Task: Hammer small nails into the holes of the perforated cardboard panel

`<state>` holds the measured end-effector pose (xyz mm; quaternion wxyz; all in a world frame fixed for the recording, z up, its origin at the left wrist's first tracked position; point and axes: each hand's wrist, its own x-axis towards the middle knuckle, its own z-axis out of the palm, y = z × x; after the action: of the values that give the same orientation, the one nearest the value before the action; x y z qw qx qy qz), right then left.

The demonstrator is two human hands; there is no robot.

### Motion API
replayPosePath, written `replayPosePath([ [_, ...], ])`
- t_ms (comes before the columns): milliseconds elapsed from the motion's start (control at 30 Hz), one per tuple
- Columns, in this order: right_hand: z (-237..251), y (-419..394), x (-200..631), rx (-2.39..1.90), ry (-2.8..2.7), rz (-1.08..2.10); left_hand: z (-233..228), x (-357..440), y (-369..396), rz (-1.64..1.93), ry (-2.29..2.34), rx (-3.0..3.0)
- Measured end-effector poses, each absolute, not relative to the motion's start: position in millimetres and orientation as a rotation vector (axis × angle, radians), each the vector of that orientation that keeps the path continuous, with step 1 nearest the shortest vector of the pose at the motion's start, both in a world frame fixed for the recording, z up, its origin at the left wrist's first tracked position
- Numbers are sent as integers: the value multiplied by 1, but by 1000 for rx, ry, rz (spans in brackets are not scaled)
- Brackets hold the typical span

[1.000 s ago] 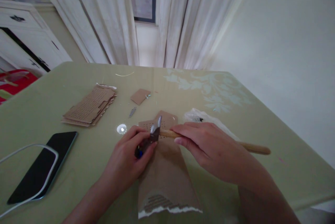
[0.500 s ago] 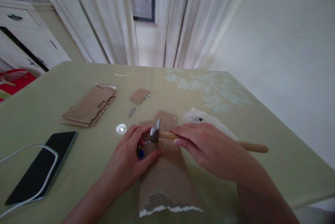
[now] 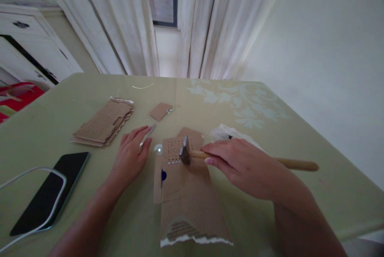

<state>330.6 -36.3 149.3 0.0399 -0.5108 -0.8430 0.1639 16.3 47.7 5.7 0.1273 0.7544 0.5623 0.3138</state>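
Left hand point(image 3: 131, 153) had left the cardboard point(image 3: 183, 185), fingers spread toward the nails point(image 3: 151, 129); right hand point(image 3: 240, 165) gripped hammer point(image 3: 192, 154).

The phone point(image 3: 49, 191) has its cable point(image 3: 18, 177) cut off at the left edge, and the right hand point(image 3: 243, 165) hides the hammer handle's point(image 3: 295, 164) middle.

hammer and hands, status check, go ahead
Right hand shut on hammer, head over punched cardboard. Left hand open, reaching at nails. Nothing in the way.
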Motion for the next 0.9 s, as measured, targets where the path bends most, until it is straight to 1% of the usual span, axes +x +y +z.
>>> replayPosePath([
  [100, 149, -36, 330, -1563, -2557, 527, -9, 8, 57, 550, 1829, 2379],
  [167, 150, -36, 330, -1567, -2538, 536, -12, 5, 57, 429, 1873, 2410],
  [467, 151, -36, 330, -1568, -2535, 580, -5, -8, 60, 411, 2056, 2273],
  [633, 150, -36, 330, -1579, -2542, 586, -7, -10, 59, 341, 2115, 2246],
  [900, 150, -36, 329, -1575, -2603, 489, -7, -12, 56, 226, 2108, 2312],
])
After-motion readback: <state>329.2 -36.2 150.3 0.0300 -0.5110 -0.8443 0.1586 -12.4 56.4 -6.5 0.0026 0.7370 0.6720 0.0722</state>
